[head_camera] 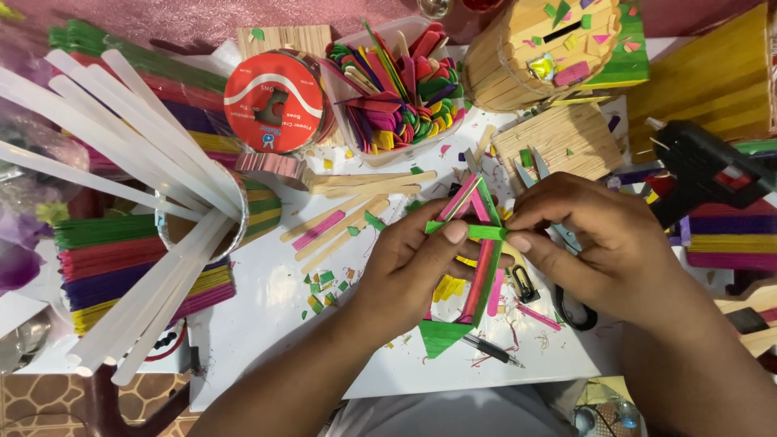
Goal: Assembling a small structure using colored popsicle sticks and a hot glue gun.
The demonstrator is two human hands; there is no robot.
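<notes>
Fanning out at far left, clear glue sticks (pixel 121 162) stand in a cup. At centre, above the white tabletop (pixel 267 324), the left hand (pixel 409 271) and right hand (pixel 595 243) hold a stick frame (pixel 479 267), their fingers (pixel 453 232) pinching a green stick (pixel 477 231) across it. A black glue gun (pixel 708 170) lies at right.

Matt painted wooden craft sticks (pixel 479 243), translucent waxy glue sticks (pixel 137 146), glossy white tabletop (pixel 267 307).
</notes>
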